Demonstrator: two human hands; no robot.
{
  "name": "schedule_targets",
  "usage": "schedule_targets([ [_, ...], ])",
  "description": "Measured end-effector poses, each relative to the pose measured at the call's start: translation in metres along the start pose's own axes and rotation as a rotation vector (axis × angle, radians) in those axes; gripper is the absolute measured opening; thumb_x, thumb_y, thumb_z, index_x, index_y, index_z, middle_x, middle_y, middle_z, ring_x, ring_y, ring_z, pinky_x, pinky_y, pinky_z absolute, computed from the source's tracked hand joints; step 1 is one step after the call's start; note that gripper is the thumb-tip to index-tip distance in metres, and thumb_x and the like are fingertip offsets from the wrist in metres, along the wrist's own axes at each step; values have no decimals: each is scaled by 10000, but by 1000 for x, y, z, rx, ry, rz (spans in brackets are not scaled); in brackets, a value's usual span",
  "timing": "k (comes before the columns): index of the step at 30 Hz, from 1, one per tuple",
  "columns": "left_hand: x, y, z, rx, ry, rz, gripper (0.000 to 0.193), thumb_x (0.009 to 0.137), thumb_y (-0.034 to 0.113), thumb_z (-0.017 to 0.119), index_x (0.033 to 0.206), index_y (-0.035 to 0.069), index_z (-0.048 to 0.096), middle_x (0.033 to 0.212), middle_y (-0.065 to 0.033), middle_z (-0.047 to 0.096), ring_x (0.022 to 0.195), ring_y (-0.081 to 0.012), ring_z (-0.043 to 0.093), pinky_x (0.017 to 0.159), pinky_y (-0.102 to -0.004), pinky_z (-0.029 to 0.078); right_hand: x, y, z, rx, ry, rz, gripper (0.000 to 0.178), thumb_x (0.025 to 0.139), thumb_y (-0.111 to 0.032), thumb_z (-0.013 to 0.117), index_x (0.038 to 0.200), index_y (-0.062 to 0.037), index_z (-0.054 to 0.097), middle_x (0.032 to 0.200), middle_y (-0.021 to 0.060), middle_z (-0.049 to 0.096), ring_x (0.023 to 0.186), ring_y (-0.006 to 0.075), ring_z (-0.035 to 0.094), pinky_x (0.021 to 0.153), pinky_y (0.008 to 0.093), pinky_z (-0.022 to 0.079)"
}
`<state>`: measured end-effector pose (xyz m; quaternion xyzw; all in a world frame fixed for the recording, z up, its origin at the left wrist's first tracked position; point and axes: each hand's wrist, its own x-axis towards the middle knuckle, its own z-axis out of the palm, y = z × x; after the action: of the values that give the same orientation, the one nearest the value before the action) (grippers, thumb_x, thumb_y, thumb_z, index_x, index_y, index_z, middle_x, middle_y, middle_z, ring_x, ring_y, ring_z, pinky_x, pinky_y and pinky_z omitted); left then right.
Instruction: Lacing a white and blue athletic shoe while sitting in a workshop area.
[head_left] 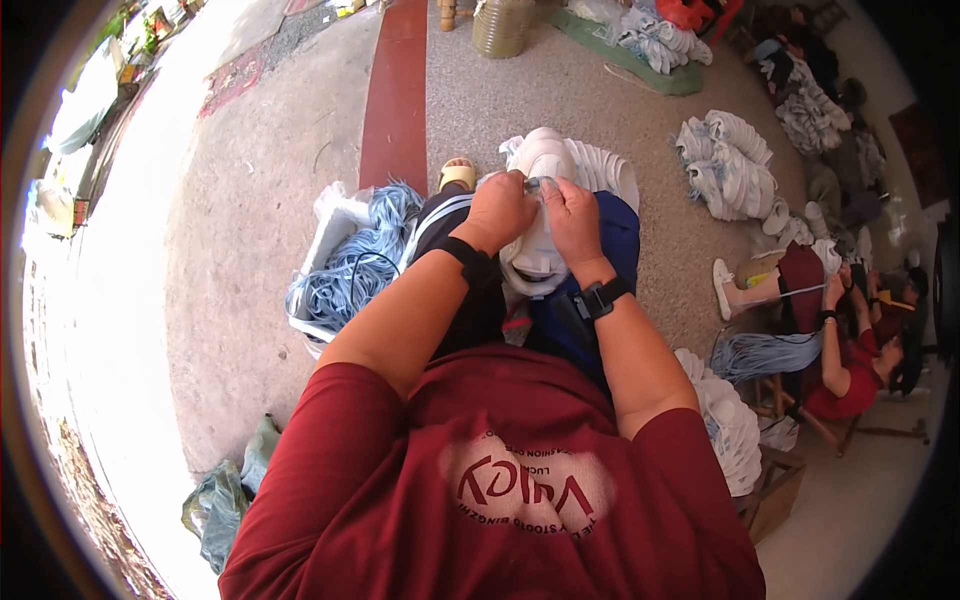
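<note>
On my lap lies a white shoe [541, 160], its toe pointing away from me and its opening toward my body. Over its middle, my left hand [503, 208] is closed in a pinch on a short bit of light blue shoelace [536, 184]. My right hand [573, 222] pinches the same lace from the other side, thumb and fingertips close to the left ones. The fingers hide most of the lacing. Just beyond the shoe, more white shoes [610, 170] are stacked together.
Left of my leg stands a container heaped with light blue shoelaces [365, 255]. Piles of white shoes [728, 165] lie on the floor to the right. A seated co-worker [845, 370] is at the far right, beside a wooden box [775, 495]. Green plastic bags [222, 505] lie at lower left.
</note>
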<state>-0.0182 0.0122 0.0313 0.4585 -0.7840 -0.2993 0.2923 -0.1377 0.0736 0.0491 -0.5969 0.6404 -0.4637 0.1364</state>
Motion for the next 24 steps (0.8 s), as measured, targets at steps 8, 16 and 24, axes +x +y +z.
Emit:
schedule_targets([
  [8,11,5,9,236,-119,88,258,717,180,608,836,-49,625,876,-230,634,856,-360,622,754,-402,499,6,23,14,-447,-125,-28,169,807,-198,571,766,-35,563,706,212,585,717,412,572,613,475,454],
  [16,20,-41,7,-498,-289,-148,230,664,-13,615,887,-33,669,770,-106,664,717,-152,624,651,-269,502,-5,14,13,-493,-192,-36,185,748,-172,652,806,-32,545,723,200,608,716,387,602,636,463,474],
  [24,3,-33,7,-534,-197,-48,229,660,-29,575,869,-28,670,761,-128,664,711,-175,627,654,-284,494,-7,14,17,-522,-180,-41,160,745,-137,633,792,-26,528,723,202,603,703,385,600,613,462,472],
])
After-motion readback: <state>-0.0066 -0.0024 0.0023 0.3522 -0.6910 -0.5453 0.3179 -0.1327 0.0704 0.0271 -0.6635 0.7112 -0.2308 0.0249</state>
